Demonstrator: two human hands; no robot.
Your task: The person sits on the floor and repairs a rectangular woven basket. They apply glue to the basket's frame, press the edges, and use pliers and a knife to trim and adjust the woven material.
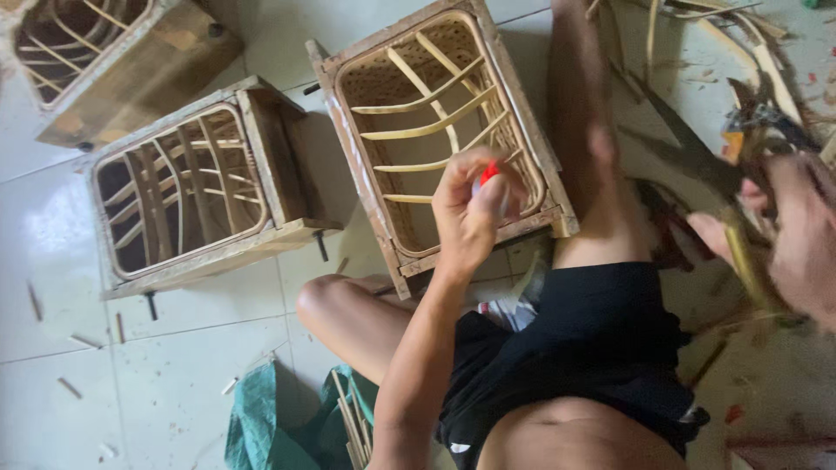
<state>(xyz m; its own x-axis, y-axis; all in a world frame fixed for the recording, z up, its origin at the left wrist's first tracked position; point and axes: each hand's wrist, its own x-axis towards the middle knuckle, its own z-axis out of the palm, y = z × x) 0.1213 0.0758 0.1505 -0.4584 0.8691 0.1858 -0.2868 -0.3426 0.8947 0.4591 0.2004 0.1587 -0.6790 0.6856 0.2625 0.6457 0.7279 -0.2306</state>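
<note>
I sit on a tiled floor with my legs out. My left hand (470,213) is closed around a small object with a red tip (489,172), held over the near edge of a wooden frame (348,130) with a woven cane basket inside. My right hand (797,235), blurred at the right edge, grips a bundle of thin cane strips (740,252) next to a dark blade-like tool (688,148). Motion blur hides how the right fingers sit.
Two more wooden frames with cane weaving lie on the floor, one at centre left (252,157) and one at top left (157,70). A green cloth (261,418) with cane strips lies by my left knee. Loose cane and offcuts (740,43) litter the right side.
</note>
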